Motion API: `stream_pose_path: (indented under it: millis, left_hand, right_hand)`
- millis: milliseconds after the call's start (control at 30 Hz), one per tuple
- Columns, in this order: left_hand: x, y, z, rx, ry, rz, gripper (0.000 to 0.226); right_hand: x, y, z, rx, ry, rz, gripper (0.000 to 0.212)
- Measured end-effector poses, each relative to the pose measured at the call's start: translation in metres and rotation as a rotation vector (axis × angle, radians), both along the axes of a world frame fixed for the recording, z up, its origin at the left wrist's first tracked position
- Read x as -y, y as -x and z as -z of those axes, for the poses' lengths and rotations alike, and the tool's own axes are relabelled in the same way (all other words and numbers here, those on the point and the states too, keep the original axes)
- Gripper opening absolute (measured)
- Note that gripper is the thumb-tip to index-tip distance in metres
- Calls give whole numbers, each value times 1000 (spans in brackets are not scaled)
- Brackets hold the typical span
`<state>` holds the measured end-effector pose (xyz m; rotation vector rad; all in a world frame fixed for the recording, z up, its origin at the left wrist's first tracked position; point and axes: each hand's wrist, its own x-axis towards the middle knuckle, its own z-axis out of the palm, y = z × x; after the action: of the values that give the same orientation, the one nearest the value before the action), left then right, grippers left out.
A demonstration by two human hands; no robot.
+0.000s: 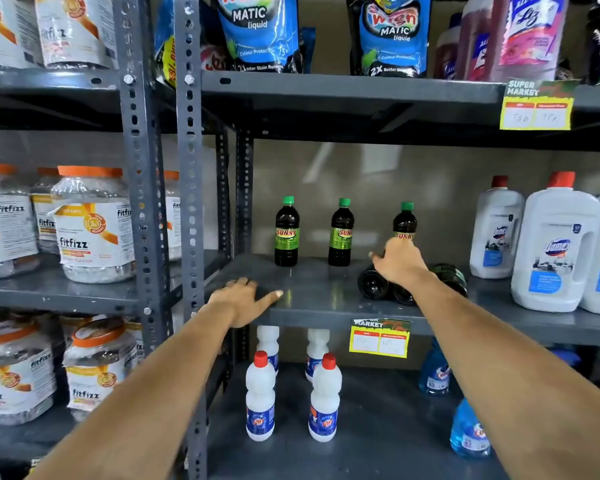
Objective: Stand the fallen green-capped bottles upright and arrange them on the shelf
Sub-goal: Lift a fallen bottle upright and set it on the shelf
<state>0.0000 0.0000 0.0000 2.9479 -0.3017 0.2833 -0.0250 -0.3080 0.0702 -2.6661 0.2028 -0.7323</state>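
We look at a grey metal shelf [326,299] on which three green-capped bottles stand upright in a row along the back: the first bottle [287,233] toward 9 o'clock, the second bottle [341,234] at the centre, and the third bottle [405,221] toward 3 o'clock. Our right hand [399,263] covers the lower half of the third bottle; the thumb points toward 9 o'clock, and we cannot tell whether the fingers close on the bottle or merely rest in front of it. Just below that hand, toward 6 o'clock of the third bottle, fallen dark bottles [374,285] lie on their sides with their round bases turned toward us; another fallen bottle [451,277] shows at 3 o'clock of the wrist, and how many lie there in all we cannot tell, since the forearm crosses them. Our left hand [243,299] rests open and palm down on the shelf's front left corner, thumb stretched toward 3 o'clock, gripping nothing. At the 3 o'clock end of the same shelf stand large white jugs with red caps [555,251]. A yellow price tag [380,339] hangs from the shelf's front lip. On the level below, at 6 o'clock, stand small white bottles with red caps [260,400].
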Motion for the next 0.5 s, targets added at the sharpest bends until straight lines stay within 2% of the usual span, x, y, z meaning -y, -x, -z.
stream_pose_path:
  millis: [133, 233, 367, 500]
  left_hand:
    - [-14, -4, -11, -61, -44, 59, 117]
    - [-14, -1, -8, -104, -53, 99, 121]
    - [-17, -7, -2, -113, -74, 136, 128]
    - [-20, -14, 0, -122, -119, 152, 138]
  right_hand:
    - [-10, -13, -7, -116, 109, 136, 46]
    - [-12, -21, -13, -211, 113, 186, 59]
    - [-23, -40, -10, -359, -84, 202, 71]
    - [-25, -55, -5, -345, -220, 199, 63]
